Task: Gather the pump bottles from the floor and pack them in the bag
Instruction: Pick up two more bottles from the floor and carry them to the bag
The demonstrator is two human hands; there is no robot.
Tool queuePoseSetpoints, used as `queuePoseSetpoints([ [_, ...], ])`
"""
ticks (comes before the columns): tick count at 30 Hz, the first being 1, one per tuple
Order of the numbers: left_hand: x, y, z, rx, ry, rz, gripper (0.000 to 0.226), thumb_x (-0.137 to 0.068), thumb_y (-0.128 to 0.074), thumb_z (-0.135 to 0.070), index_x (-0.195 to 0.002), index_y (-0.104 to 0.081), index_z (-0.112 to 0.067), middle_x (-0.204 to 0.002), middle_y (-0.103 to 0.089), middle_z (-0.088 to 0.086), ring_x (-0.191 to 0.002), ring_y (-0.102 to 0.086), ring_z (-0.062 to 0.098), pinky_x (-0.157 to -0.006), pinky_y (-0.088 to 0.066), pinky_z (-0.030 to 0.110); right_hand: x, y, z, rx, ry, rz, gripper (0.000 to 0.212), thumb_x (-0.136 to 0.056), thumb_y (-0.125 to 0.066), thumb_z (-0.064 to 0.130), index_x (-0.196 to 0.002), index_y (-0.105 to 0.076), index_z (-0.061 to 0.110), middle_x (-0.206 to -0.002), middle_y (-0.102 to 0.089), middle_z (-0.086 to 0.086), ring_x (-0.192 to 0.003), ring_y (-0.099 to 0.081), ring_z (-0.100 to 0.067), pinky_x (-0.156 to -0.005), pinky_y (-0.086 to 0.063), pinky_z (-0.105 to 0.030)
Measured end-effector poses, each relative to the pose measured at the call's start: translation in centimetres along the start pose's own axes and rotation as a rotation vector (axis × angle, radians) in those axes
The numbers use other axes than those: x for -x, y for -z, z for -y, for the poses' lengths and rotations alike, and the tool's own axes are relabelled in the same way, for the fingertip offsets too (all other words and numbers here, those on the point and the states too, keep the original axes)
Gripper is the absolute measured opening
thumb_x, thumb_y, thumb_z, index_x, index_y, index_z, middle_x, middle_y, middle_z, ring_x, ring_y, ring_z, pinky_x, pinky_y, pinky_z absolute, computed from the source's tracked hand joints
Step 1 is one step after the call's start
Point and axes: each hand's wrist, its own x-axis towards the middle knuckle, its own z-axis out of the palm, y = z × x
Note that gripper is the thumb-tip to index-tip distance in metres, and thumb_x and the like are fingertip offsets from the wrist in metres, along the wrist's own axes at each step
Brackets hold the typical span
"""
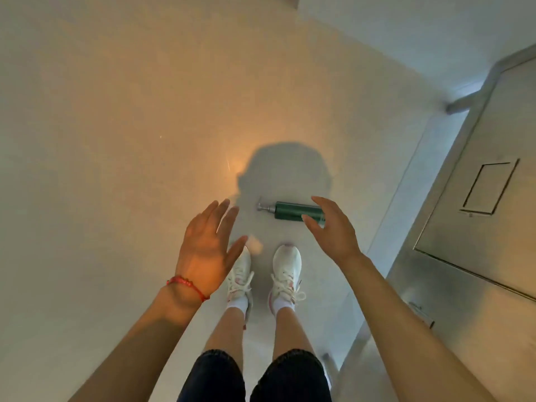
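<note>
A dark green pump bottle lies on its side on the pale floor, its silver pump head pointing left. My right hand hovers over the bottle's right end, fingers spread and curved, covering part of it; I cannot tell whether it touches. My left hand, with a red string bracelet at the wrist, is held out flat and open to the left of the bottle, holding nothing. No bag is in view.
My two feet in white sneakers stand just below the bottle. A stainless steel cabinet with a recessed panel fills the right side. A white wall runs along the top right. My shadow lies on the floor beyond the bottle.
</note>
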Motion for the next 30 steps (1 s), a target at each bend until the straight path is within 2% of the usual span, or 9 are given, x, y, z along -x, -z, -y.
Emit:
queuePoseSetpoints([
  [6,-2.7,-9.6,5.4,0.040,0.045,0.054,0.070,-0.091,-0.019,-0.052,-0.122,-0.052,0.001,-0.126,-0.054,0.027,-0.118,-0.048,0.044,-0.093,-0.042,0.055,-7.5,-7.6,-6.1,0.032,-0.052,0.070,0.050,-0.087,-0.059,0.032,-0.132,-0.044,0.017,-0.137,-0.048,-0.006,-0.123,-0.046,-0.023,-0.092,-0.031,-0.024],
  [10,-3.5,-15.3,8.0,-0.001,0.061,0.005,0.050,-0.089,-0.043,-0.035,-0.118,-0.054,0.003,-0.118,-0.060,0.025,-0.112,-0.055,0.040,-0.092,-0.047,0.051,-11.3,-12.3,-9.2,0.120,-0.086,0.128,0.055,-0.083,-0.064,0.033,-0.132,-0.044,0.019,-0.137,-0.048,-0.006,-0.122,-0.047,-0.025,-0.096,-0.036,-0.030],
  [12,-3.8,-17.6,8.8,-0.003,0.065,-0.021,0.046,-0.088,-0.047,-0.031,-0.118,-0.054,0.003,-0.119,-0.060,0.024,-0.112,-0.056,0.039,-0.092,-0.048,0.049,-12.9,-14.1,-10.6,0.210,-0.072,0.173,0.059,-0.080,-0.067,0.033,-0.132,-0.043,0.019,-0.135,-0.049,-0.008,-0.121,-0.047,-0.028,-0.100,-0.035,-0.035],
  [16,-4.2,-20.5,9.9,0.020,0.113,0.063,0.053,-0.088,-0.036,-0.038,-0.123,-0.050,0.001,-0.125,-0.056,0.023,-0.119,-0.050,0.038,-0.095,-0.044,0.049,-15.7,-16.4,-12.6,0.393,0.011,0.235,0.066,-0.074,-0.072,0.031,-0.132,-0.043,0.017,-0.133,-0.051,-0.013,-0.119,-0.047,-0.032,-0.102,-0.033,-0.040],
  [20,-3.7,-22.0,10.8,0.039,0.188,0.110,0.059,-0.087,-0.026,-0.043,-0.129,-0.043,-0.005,-0.135,-0.049,0.019,-0.127,-0.042,0.035,-0.102,-0.036,0.046,-16.9,-17.5,-13.5,0.452,0.074,0.195,0.064,-0.071,-0.073,0.031,-0.128,-0.047,0.020,-0.125,-0.056,-0.010,-0.111,-0.051,-0.032,-0.093,-0.039,-0.040],
  [22,-3.5,-22.0,11.0,0.046,0.204,0.113,0.059,-0.087,-0.027,-0.043,-0.129,-0.044,-0.005,-0.134,-0.049,0.019,-0.127,-0.043,0.035,-0.101,-0.037,0.046,-16.9,-17.4,-13.1,0.321,0.039,0.148,0.060,-0.068,-0.075,0.034,-0.122,-0.053,0.021,-0.116,-0.061,-0.008,-0.103,-0.055,-0.028,-0.086,-0.043,-0.038],
  [24,-3.5,-21.3,11.1,0.054,0.221,0.097,0.057,-0.087,-0.029,-0.042,-0.128,-0.045,-0.005,-0.133,-0.051,0.019,-0.125,-0.044,0.035,-0.099,-0.038,0.047,-16.5,-17.0,-11.8,0.074,-0.050,0.094,0.052,-0.066,-0.077,0.035,-0.113,-0.059,0.020,-0.102,-0.065,-0.003,-0.090,-0.058,-0.022,-0.079,-0.047,-0.033],
  [28,-3.2,-17.5,10.2,0.080,0.239,0.053,0.056,-0.087,-0.034,-0.041,-0.127,-0.046,-0.005,-0.132,-0.052,0.019,-0.124,-0.045,0.035,-0.099,-0.039,0.048,-14.1,-14.8,-7.5,-0.390,-0.230,0.150,0.023,-0.069,-0.075,0.035,-0.085,-0.061,0.028,-0.083,-0.067,0.009,-0.074,-0.065,-0.008,-0.056,-0.049,-0.014],
  [30,-3.1,-15.0,9.4,0.060,0.227,0.014,0.052,-0.087,-0.038,-0.038,-0.124,-0.050,-0.002,-0.127,-0.055,0.021,-0.120,-0.049,0.037,-0.097,-0.040,0.050,-12.4,-13.2,-5.1,-0.508,-0.247,0.163,0.018,-0.069,-0.075,0.034,-0.082,-0.063,0.029,-0.083,-0.069,0.009,-0.071,-0.067,-0.004,-0.055,-0.050,-0.013],
])
